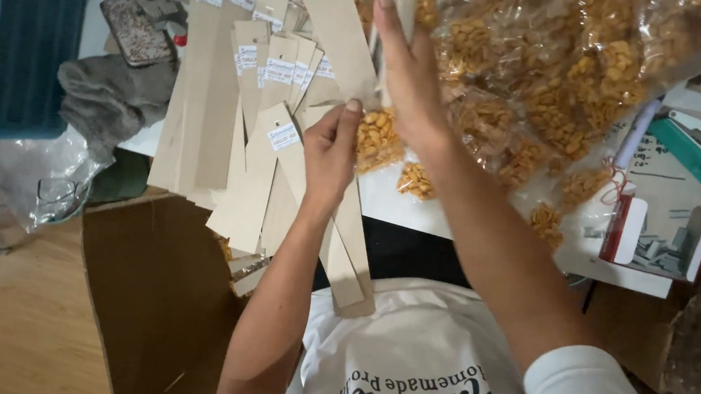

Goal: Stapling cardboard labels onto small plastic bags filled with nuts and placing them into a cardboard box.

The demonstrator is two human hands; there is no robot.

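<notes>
While a fan of cardboard strips lies at nine o'clock, the left hand pinches one long strip; at one o'clock the right hand, fingers flat, steadies a snack bag. Fitting strip to bag seems underway; aligning them needs care.

Matt brown card strips sit pinched in the left hand. Glossy clear plastic bags, probably crinkly, lie just beyond the right hand.

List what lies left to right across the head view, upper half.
Blue crate → grey cloth → labelled cardboard strips → left hand → right hand → clear bags of yellow snacks → teal stapler.
</notes>
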